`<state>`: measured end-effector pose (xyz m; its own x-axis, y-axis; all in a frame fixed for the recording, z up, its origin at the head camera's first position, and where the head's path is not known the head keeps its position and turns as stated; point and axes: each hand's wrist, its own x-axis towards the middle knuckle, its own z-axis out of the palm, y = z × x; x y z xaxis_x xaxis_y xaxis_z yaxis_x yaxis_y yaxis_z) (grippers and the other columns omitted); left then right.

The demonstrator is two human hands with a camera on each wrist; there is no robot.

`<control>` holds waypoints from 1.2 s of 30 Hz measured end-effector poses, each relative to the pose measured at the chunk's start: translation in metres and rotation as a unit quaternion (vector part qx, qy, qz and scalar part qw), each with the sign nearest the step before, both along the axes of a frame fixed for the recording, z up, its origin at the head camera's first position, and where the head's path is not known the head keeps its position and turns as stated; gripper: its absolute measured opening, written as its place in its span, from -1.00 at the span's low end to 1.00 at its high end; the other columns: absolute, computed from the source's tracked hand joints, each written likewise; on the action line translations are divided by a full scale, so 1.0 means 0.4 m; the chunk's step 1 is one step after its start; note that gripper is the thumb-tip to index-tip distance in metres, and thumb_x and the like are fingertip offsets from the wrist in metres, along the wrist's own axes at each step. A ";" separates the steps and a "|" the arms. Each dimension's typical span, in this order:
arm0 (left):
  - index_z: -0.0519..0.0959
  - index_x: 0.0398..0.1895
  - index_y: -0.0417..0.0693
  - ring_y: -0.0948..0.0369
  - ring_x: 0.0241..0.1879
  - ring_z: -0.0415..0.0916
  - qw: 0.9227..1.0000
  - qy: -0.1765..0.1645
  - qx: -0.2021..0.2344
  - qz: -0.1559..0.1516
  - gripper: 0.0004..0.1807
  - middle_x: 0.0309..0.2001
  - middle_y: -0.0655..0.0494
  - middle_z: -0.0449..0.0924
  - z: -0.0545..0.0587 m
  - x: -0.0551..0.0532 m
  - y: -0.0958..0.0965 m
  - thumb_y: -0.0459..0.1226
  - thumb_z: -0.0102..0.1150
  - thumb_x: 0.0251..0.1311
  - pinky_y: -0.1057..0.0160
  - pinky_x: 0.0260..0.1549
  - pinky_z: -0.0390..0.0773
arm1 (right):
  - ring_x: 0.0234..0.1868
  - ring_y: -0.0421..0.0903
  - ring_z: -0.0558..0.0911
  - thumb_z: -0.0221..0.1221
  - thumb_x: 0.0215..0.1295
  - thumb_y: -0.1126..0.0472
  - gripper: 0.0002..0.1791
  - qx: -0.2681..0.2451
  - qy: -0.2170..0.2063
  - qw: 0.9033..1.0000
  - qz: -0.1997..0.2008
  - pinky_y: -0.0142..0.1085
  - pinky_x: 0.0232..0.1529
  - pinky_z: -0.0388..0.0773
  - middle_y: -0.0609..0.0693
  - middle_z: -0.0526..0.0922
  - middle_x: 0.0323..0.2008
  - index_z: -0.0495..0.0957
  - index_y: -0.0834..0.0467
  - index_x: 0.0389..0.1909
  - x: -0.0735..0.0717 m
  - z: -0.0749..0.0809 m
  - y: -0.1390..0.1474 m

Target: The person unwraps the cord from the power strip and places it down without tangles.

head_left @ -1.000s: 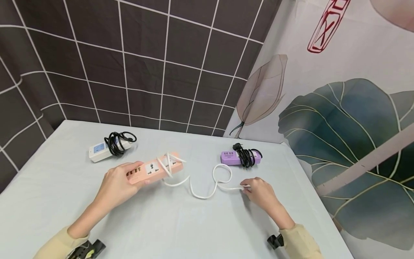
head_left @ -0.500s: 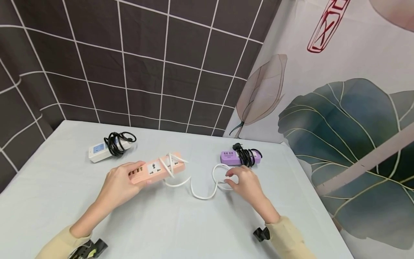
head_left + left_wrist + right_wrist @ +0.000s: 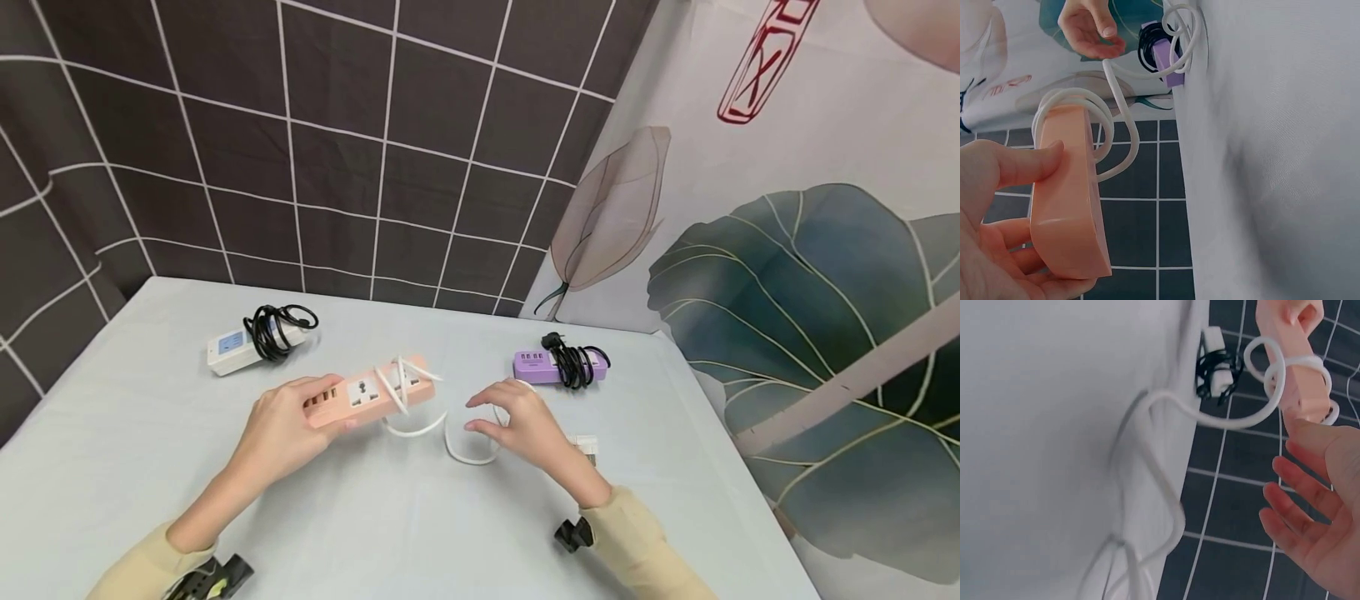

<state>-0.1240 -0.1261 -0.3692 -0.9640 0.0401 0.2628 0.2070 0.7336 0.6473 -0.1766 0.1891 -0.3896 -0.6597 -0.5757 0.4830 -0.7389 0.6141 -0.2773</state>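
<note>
My left hand (image 3: 281,429) grips one end of a salmon-pink power strip (image 3: 365,392), held tilted above the table. In the left wrist view the thumb presses one side of the strip (image 3: 1066,194) and fingers wrap the other. White cord (image 3: 467,461) is looped around the strip's far end, and the rest trails to the right over the table. Beside that trailing cord is my right hand (image 3: 521,423), thumb and fingers apart with nothing between them. A white plug (image 3: 585,446) lies on the table, partly hidden behind the right wrist.
At the back left of the white table (image 3: 360,533) lies a white power strip (image 3: 234,352) bundled in black cord (image 3: 270,333). A purple power strip (image 3: 534,365) with its own black cord (image 3: 573,367) lies at the back right. Dark gridded cloth (image 3: 330,167) hangs behind.
My right hand let go of the white cord's far end and moved left along it towards the pink power strip. The plug has come into view. The left hand keeps its grip, shifting slightly right.
</note>
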 end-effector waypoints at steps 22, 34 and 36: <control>0.58 0.08 -0.23 -0.23 0.03 0.53 1.000 0.010 0.002 -0.009 -0.35 0.04 -0.27 0.60 0.004 0.002 0.012 -0.19 0.50 -0.17 -0.12 -0.11 0.45 | -0.13 -0.21 0.61 0.31 0.14 0.27 -0.86 -0.012 -0.045 0.988 0.145 -0.46 0.00 0.50 -0.11 0.70 -0.28 0.70 0.08 -0.26 0.002 -0.019 -0.084; 0.58 0.07 -0.26 -0.26 0.05 0.51 1.000 0.009 0.004 -0.011 -0.35 0.04 -0.29 0.60 0.003 0.009 0.005 -0.19 0.50 -0.17 -0.16 -0.07 0.46 | -0.23 -0.20 0.64 0.32 0.13 0.29 -0.91 -0.017 -0.072 0.991 0.111 -0.45 -0.11 0.54 -0.08 0.72 -0.35 0.71 0.11 -0.32 -0.010 -0.017 -0.075; 0.58 0.07 -0.25 -0.26 0.06 0.51 1.000 0.004 0.006 -0.011 -0.35 0.04 -0.30 0.59 0.003 0.009 0.004 -0.18 0.50 -0.16 -0.16 -0.06 0.46 | -0.24 -0.19 0.64 0.32 0.12 0.29 -0.92 -0.024 -0.078 0.991 0.103 -0.44 -0.12 0.55 -0.07 0.72 -0.36 0.71 0.12 -0.33 -0.014 -0.017 -0.074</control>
<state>-0.1204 -0.1245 -0.3680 -0.9606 0.0581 0.2719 0.2289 0.7205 0.6546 -0.1821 0.1597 -0.3964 -0.5990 -0.6852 0.4144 -0.7934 0.4380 -0.4227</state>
